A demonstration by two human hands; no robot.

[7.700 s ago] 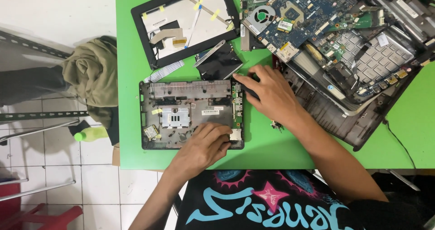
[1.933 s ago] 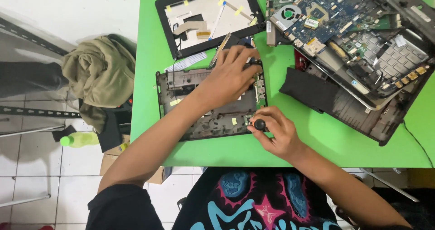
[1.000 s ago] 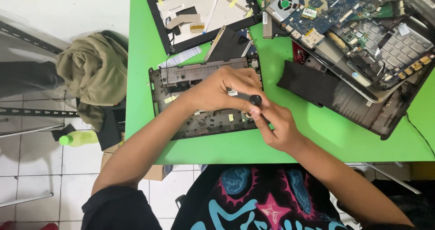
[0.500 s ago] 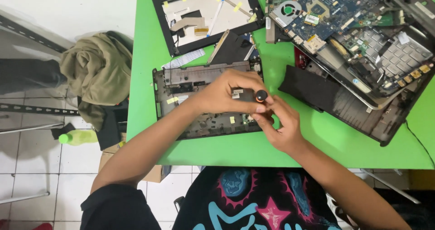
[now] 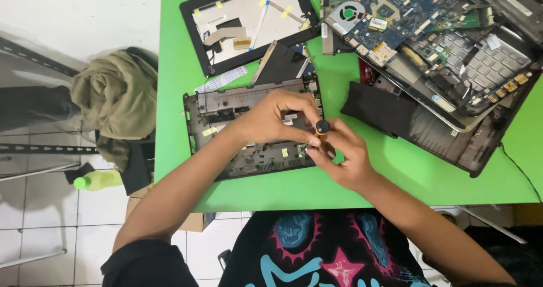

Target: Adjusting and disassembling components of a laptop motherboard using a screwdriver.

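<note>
Green tabletop [image 5: 362,179], both our hands over a grey laptop base [image 5: 237,128].
Our right hand [image 5: 342,157] grips a black-capped screwdriver [image 5: 322,127]; our left hand [image 5: 277,117] has its fingers pinched narrow at the tool.

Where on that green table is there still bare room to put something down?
The green table is bare along its left edge, beside the screen bezel and the grey laptop base, and along the near edge right of the right hand. The far right, heaped with the motherboard and black casing, is crowded.
</note>
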